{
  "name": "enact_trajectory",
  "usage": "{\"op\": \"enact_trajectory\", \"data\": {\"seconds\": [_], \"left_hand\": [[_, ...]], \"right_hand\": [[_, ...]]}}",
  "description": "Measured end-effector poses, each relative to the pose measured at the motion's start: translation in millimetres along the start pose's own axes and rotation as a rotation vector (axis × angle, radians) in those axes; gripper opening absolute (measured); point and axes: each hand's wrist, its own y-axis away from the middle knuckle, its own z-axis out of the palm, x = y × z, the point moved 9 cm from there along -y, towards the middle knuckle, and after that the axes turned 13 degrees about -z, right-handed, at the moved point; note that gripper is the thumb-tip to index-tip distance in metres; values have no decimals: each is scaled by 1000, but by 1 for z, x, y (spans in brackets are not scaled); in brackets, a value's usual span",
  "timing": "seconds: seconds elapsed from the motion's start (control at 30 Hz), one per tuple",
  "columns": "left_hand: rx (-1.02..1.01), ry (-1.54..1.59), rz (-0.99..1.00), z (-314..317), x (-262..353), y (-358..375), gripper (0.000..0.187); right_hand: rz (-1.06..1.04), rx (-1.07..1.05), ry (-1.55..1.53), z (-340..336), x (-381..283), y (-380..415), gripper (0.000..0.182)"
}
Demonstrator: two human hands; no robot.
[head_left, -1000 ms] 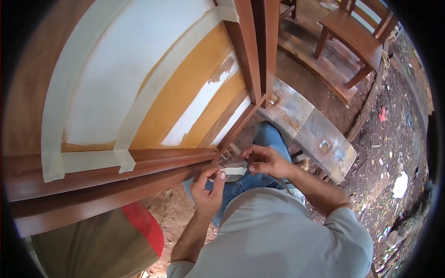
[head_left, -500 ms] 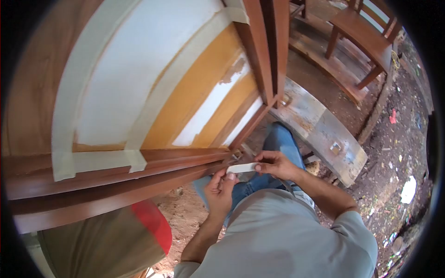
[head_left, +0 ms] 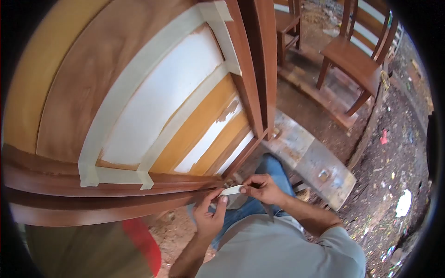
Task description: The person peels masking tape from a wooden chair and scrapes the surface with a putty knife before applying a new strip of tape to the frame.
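A short strip of pale masking tape (head_left: 232, 189) is stretched between my two hands, just below the brown wooden door frame (head_left: 116, 204). My left hand (head_left: 209, 216) pinches its left end with thumb and fingers. My right hand (head_left: 261, 187) grips the right end. Right above them stands the wooden door (head_left: 153, 111), its white and yellow panels edged with bands of masking tape (head_left: 120, 104). My grey shirt and blue jeans (head_left: 273, 169) fill the lower middle.
A worn grey plank (head_left: 308, 164) lies on the dirt floor beyond my knee. Brown wooden chairs (head_left: 352, 60) stand at the upper right. Litter is scattered over the ground on the right. A red and brown object (head_left: 139, 245) sits at the lower left.
The view has tilted up, so more of the door shows. Both hands stay together on the tape strip near the frame's lower corner.
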Motion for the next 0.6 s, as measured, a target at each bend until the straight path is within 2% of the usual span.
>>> {"op": "enact_trajectory", "data": {"seconds": [0.1,0.2,0.37,0.47,0.53,0.6], "left_hand": [[36,-48,192,10,36,-16,15],[19,89,143,20,48,-30,14],[0,25,303,27,62,-38,17],[-96,-28,347,36,69,-40,20],[-121,-77,440,45,69,-39,28],[-158,-80,385,47,75,-39,42]], "right_hand": [[-47,55,-3,-17,2,3,8],[-43,115,-40,-27,-14,4,12],[-90,212,152,-61,-52,11,15],[-160,192,199,-68,-91,6,18],[-194,59,457,-54,-125,1,25],[-159,-84,679,-30,-158,-5,28]]}}
